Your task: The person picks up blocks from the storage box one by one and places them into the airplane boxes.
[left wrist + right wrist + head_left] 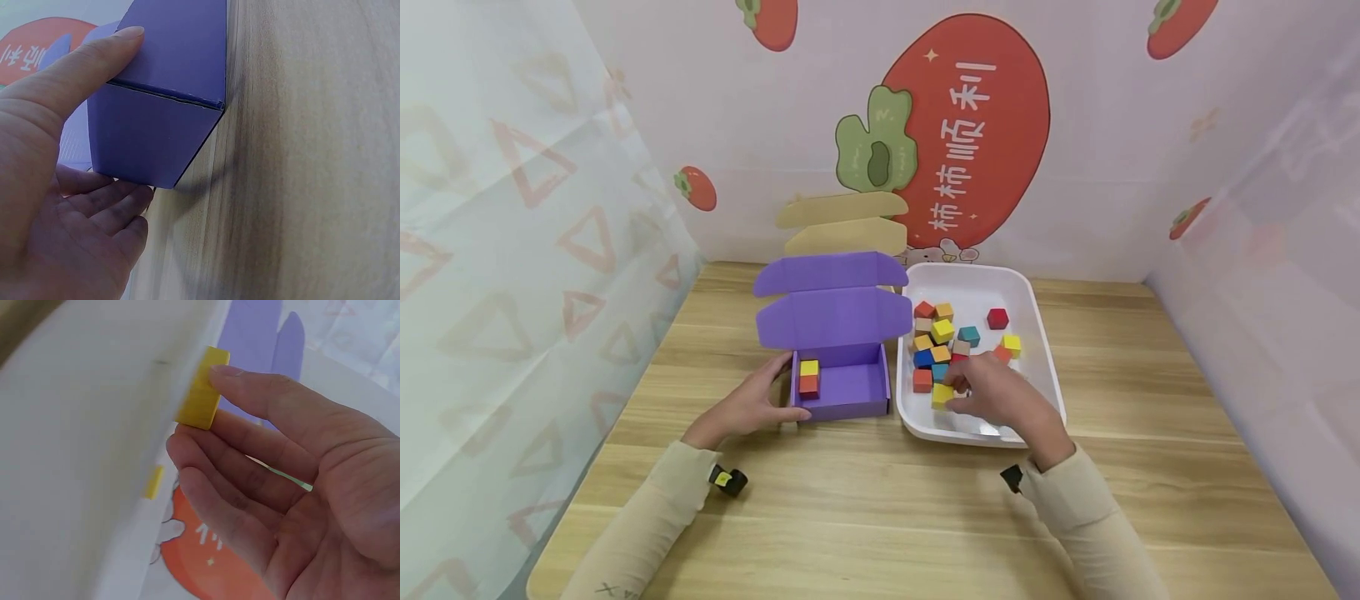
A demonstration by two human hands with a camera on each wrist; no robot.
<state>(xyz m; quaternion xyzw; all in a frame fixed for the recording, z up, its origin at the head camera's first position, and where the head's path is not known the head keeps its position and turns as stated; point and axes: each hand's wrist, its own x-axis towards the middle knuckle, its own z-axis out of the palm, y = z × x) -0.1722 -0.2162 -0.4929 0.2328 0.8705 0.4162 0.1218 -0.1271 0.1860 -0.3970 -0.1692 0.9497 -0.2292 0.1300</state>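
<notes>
My left hand [752, 404] holds the near left corner of an open purple cardboard box [857, 411]. In the left wrist view its thumb lies against the front wall [175, 50], and its other fingers are bent at the side wall [150, 134]. Inside the box, against the left wall, a yellow block [808, 367] and a red-orange block [808, 386] sit together. Over the white tray [917, 427], my right hand [1000, 392] pinches a yellow block [203, 394] between thumb and fingers, at the near left of the grouped blocks.
Several coloured blocks, among them a blue one [923, 359] and an orange-red one [922, 381], crowd the tray's left half. A dark red block [997, 319] and a yellow one [1011, 345] lie farther right. The box's purple lid [835, 317] stands raised behind it.
</notes>
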